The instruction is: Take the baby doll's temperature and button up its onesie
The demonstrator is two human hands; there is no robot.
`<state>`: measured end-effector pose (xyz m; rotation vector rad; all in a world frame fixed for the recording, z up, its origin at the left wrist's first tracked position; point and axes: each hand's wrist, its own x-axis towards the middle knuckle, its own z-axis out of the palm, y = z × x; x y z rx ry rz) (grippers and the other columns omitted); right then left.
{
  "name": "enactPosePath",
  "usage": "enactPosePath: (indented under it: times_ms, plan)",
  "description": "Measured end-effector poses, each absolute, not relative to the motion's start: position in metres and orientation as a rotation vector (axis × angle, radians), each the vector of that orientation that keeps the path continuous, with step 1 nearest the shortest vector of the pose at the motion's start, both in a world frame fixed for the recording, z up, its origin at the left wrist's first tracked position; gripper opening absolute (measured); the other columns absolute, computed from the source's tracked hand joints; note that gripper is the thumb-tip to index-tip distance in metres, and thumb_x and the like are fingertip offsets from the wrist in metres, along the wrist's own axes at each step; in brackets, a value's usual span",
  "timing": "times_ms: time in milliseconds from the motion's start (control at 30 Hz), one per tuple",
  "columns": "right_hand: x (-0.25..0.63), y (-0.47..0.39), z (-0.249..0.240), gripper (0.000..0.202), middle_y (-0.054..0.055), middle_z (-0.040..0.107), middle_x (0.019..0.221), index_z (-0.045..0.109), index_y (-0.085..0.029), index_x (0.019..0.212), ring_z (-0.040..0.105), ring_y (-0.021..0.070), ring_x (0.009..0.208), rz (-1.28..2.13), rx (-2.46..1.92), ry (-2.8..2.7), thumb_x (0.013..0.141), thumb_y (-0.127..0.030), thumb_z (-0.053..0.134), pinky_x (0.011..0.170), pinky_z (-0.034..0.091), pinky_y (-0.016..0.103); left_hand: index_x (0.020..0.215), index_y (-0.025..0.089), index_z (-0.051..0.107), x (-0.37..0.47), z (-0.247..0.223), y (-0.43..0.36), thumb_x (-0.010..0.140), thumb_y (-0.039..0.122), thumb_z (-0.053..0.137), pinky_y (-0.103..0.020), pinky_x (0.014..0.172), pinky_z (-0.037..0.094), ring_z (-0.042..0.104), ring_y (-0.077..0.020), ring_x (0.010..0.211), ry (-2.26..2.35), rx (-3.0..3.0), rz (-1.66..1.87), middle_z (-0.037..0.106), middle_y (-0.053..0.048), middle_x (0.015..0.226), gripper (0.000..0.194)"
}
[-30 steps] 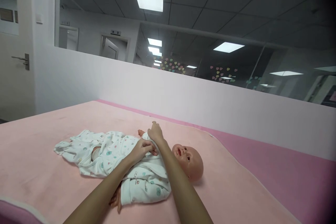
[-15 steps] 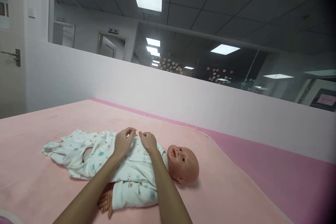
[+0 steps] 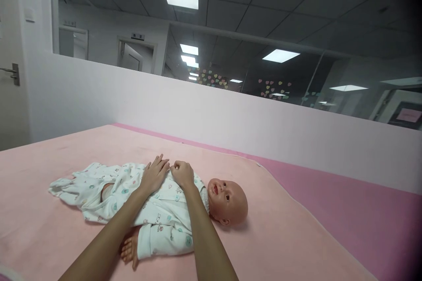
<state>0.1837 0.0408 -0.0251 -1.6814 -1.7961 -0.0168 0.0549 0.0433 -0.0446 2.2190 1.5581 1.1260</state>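
A baby doll [image 3: 228, 202] lies on its back, head to the right, dressed in a white romper [image 3: 166, 210] with small coloured prints. My left hand [image 3: 154, 176] rests on the romper over the far side of the doll's body, its fingers stretched out flat. Close beside it, near the doll's chest, my right hand [image 3: 183, 174] is closed with curled fingers; what they grip is hidden. The doll's near hand [image 3: 129, 249] sticks out of its cuff below my left forearm. Its far arm is hidden from view.
The doll lies on a pink padded sheet [image 3: 290, 246] with a darker pink surface [image 3: 356, 210] beyond its edge. A low white wall [image 3: 204, 114] with glass above runs along the back. A door [image 3: 13, 83] stands at the far left.
My left hand's fingers have straightened from a curled pinch and now lie flat. My right hand stays closed near the doll's chest. The view has shifted slightly.
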Motion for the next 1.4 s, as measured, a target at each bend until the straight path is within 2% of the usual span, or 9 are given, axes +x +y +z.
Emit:
enactPosePath:
  times_ms: [167, 333, 500, 667, 833, 933, 1000, 1167, 1400]
  plan:
    - [0.183, 0.041, -0.025, 0.02, 0.0, 0.059, 0.064, 0.061, -0.022, 0.064, 0.047, 0.011, 0.061, 0.018, -1.712, -1.783, 0.072, -0.033, 0.046, 0.055, 0.027, 0.021, 0.11, 0.029, 0.053, 0.051, -0.044, 0.046, 0.086, 0.042, 0.023, -0.034, 0.092, 0.036, 0.049, -0.0176, 0.103, 1.584, 2.146, 1.199, 0.047, -0.002, 0.12, 0.041]
    - [0.181, 0.042, -0.026, 0.022, 0.0, 0.063, 0.074, 0.063, -0.026, 0.073, 0.053, 0.0131, 0.068, -0.027, -1.823, -1.766, 0.075, -0.035, 0.043, 0.057, 0.03, 0.022, 0.096, 0.026, 0.06, 0.051, -0.041, 0.041, 0.082, 0.037, 0.032, -0.035, 0.085, 0.038, 0.05, -0.0201, 0.096, 1.75, 2.134, 1.149, 0.05, -0.005, 0.109, 0.033]
    - [0.18, 0.04, -0.023, 0.024, 0.003, 0.063, 0.08, 0.062, -0.022, 0.08, 0.055, 0.0144, 0.072, -0.103, -1.906, -1.827, 0.08, -0.031, 0.039, 0.059, 0.033, 0.023, 0.083, 0.018, 0.057, 0.055, -0.04, 0.034, 0.085, 0.032, 0.027, -0.039, 0.098, 0.025, 0.048, -0.02, 0.103, 1.75, 2.462, 1.038, 0.059, -0.006, 0.098, 0.034]
    - [0.169, 0.02, -0.01, 0.022, 0.01, 0.061, 0.087, 0.058, -0.015, 0.09, 0.053, 0.02, 0.082, -0.306, -1.827, -1.924, 0.078, -0.019, 0.039, 0.072, 0.033, 0.03, 0.088, 0.018, 0.056, 0.054, -0.037, 0.03, 0.086, 0.033, 0.02, -0.038, 0.083, 0.036, 0.054, -0.0213, 0.09, 1.742, 2.601, 0.72, 0.061, -0.008, 0.091, 0.039]
    - [0.189, -0.026, 0.018, 0.025, 0.008, 0.059, 0.081, 0.056, -0.016, 0.095, 0.051, 0.0186, 0.08, -0.618, -1.584, -1.909, 0.081, -0.018, 0.035, 0.077, 0.031, 0.031, 0.088, 0.018, 0.059, 0.052, -0.032, 0.028, 0.084, 0.038, 0.023, -0.039, 0.078, 0.037, 0.053, -0.0247, 0.09, 1.765, 2.551, 0.642, 0.061, -0.01, 0.091, 0.041]
    - [0.241, -0.054, 0.032, 0.028, 0.007, 0.061, 0.09, 0.059, -0.017, 0.095, 0.051, 0.017, 0.085, -0.533, -1.57, -1.62, 0.08, -0.024, 0.036, 0.081, 0.032, 0.028, 0.081, 0.017, 0.059, 0.053, -0.033, 0.03, 0.084, 0.038, 0.022, -0.038, 0.085, 0.034, 0.054, -0.0216, 0.092, 1.68, 2.49, 0.732, 0.062, -0.009, 0.089, 0.042]
    - [0.288, -0.069, 0.033, 0.027, 0.004, 0.062, 0.086, 0.06, -0.02, 0.091, 0.053, 0.0165, 0.079, -0.359, -1.687, -1.32, 0.076, -0.028, 0.04, 0.073, 0.036, 0.027, 0.076, 0.017, 0.059, 0.053, -0.033, 0.031, 0.084, 0.038, 0.021, -0.036, 0.089, 0.032, 0.053, -0.0204, 0.094, 1.635, 2.478, 0.792, 0.062, -0.008, 0.09, 0.043]
    - [0.383, -0.078, 0.005, 0.026, 0.004, 0.063, 0.078, 0.061, -0.018, 0.077, 0.057, 0.0176, 0.075, 0.103, -1.587, -0.723, 0.065, -0.037, 0.049, 0.068, 0.042, 0.028, 0.081, 0.017, 0.058, 0.054, -0.033, 0.03, 0.083, 0.039, 0.022, -0.035, 0.08, 0.036, 0.054, -0.0217, 0.087, 1.687, 2.433, 0.749, 0.063, -0.008, 0.087, 0.043]
    - [0.401, -0.064, -0.033, 0.028, 0.003, 0.063, 0.077, 0.059, -0.016, 0.076, 0.059, 0.0154, 0.073, 0.304, -1.41, -0.452, 0.059, -0.037, 0.052, 0.064, 0.046, 0.025, 0.087, 0.019, 0.057, 0.052, -0.033, 0.029, 0.083, 0.042, 0.02, -0.036, 0.08, 0.035, 0.052, -0.023, 0.092, 1.713, 2.453, 0.738, 0.062, -0.007, 0.094, 0.044]
